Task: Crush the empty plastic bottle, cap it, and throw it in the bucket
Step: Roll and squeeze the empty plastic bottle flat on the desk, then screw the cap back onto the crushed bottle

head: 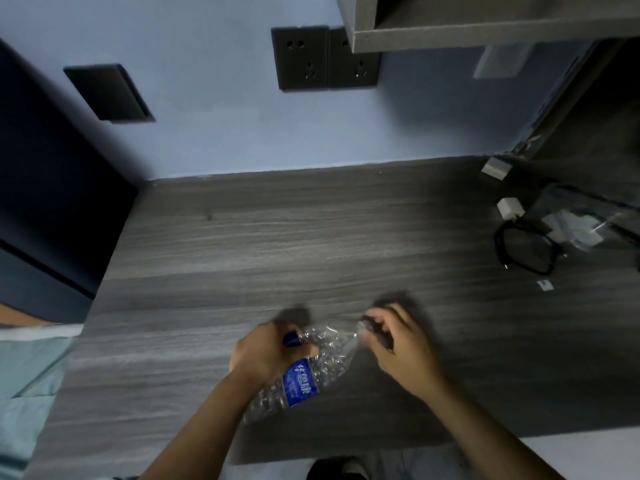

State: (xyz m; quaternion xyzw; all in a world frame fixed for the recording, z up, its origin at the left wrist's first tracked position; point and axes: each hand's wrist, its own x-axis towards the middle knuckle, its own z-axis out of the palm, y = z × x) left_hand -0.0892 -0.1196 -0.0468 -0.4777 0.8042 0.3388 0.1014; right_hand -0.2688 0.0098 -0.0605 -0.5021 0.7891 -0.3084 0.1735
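A crumpled clear plastic bottle [322,368] with a blue label lies slanted over the grey wooden table [277,244], close to its front edge. My left hand [263,355] is closed around the bottle's middle. A small dark blue piece [291,339] shows between its fingers; I cannot tell if it is the cap. My right hand [398,344] pinches the bottle's upper right end, where the plastic narrows. Both hands are blurred by motion. No bucket is in view.
Black-rimmed glasses [526,251], a white charger [509,207] and a clear plastic bag [581,223] lie at the table's right. Wall sockets [301,57] and a grey shelf [485,29] are above. A dark cabinet [52,185] stands at the left.
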